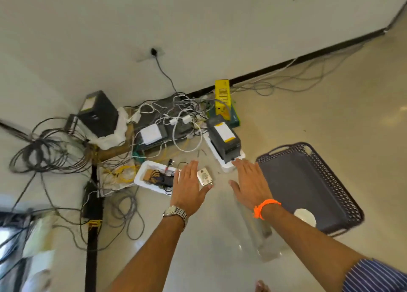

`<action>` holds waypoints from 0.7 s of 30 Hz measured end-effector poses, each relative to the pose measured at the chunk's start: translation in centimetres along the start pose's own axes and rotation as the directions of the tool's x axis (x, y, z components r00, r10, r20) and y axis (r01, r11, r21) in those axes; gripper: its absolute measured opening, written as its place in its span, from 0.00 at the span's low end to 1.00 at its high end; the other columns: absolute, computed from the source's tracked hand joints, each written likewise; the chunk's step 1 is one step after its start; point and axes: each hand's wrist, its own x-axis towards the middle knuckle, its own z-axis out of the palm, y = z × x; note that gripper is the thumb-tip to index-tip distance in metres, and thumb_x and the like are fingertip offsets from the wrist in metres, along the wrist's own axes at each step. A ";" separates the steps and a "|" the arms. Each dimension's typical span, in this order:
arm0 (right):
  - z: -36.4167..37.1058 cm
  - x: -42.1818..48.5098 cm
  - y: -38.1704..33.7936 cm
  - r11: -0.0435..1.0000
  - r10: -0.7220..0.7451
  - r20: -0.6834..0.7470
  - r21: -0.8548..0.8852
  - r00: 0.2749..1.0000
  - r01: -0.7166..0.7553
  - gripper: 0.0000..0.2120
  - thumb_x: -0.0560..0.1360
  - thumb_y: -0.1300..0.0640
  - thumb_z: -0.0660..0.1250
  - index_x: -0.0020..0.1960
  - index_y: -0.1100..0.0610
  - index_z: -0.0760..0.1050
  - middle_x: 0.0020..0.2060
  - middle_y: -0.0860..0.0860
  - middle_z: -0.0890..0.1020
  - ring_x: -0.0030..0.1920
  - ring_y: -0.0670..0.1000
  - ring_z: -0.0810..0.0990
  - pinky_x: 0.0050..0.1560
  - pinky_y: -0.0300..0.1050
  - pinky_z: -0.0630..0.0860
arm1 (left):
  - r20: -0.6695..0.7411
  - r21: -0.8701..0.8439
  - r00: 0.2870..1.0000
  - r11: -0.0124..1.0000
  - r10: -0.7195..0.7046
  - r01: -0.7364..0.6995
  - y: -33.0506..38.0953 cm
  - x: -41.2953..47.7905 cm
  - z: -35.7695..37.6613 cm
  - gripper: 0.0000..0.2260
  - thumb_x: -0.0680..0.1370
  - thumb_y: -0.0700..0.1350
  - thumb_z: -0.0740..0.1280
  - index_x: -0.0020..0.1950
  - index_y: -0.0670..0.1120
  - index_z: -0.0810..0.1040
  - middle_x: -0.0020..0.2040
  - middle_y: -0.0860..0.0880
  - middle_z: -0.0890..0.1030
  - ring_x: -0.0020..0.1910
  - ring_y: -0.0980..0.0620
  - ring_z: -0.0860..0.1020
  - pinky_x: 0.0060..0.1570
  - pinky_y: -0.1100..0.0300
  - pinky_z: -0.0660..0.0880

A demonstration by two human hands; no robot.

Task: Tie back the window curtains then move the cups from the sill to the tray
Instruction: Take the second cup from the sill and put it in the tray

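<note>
A dark grey perforated tray [308,181] lies on the shiny floor at the right, with a white round patch [305,216] showing inside its near end. My left hand [189,186] is stretched out flat with fingers apart and holds nothing; a metal watch is on its wrist. My right hand [248,183] is also flat and empty, just left of the tray's edge, with an orange thread on the wrist. No cups, sill or curtains are clearly in view; a blurred window edge [13,236] shows at lower left.
A tangle of cables [50,150], black power units [99,113] [223,137], a yellow device [222,95] and white foam boxes [152,177] crowd the floor by the wall ahead. A small white gadget [204,177] lies between my hands.
</note>
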 end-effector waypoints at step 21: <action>15.5 5.6 -45.5 0.821 -0.549 0.222 -0.035 0.806 0.570 0.31 0.79 0.49 0.58 0.79 0.56 0.53 0.79 0.52 0.56 0.79 0.52 0.51 0.78 0.57 0.44 | -0.222 -0.168 0.715 0.748 -0.663 0.642 -39.6 -20.7 -9.6 0.38 0.75 0.64 0.61 0.78 0.45 0.53 0.78 0.46 0.57 0.77 0.46 0.53 0.76 0.46 0.47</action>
